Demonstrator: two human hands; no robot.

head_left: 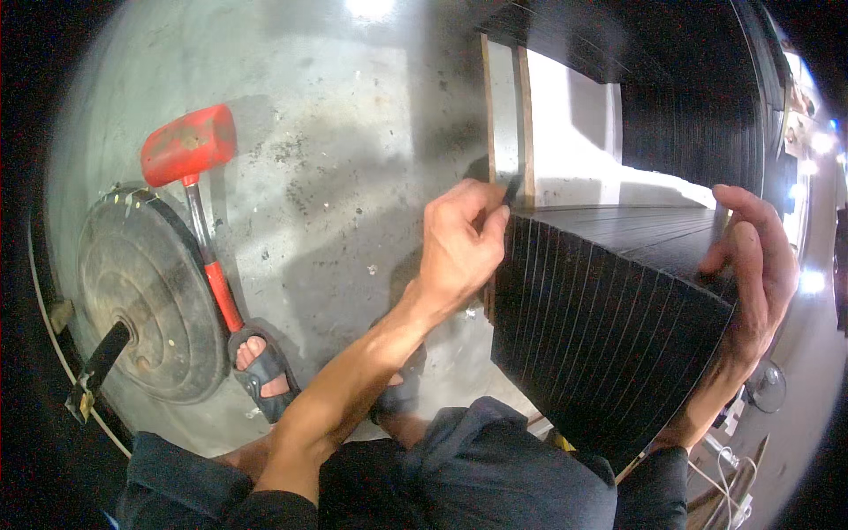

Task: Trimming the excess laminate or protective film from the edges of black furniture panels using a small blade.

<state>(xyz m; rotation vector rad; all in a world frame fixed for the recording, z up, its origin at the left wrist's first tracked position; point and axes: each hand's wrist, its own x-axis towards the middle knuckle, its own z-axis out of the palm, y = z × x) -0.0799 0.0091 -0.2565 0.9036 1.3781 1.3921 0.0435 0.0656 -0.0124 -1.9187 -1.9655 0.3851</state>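
While gripping black slatted stack (609,336), left hand (459,243) pinching corner, right hand (751,265) clasping edge

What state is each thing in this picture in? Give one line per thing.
Left hand: pinching the near left corner of the stack.
Right hand: grip wrapped over the stack's right edge.
Stack of thin black ribbed sheets: upright block, held between both hands.
Red-headed rubber mallet: lying untouched on the concrete floor.

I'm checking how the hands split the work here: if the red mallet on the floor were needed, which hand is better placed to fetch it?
Probably the left hand: the red mallet lies on its side, while the right hand grips the black slatted stack's far edge.
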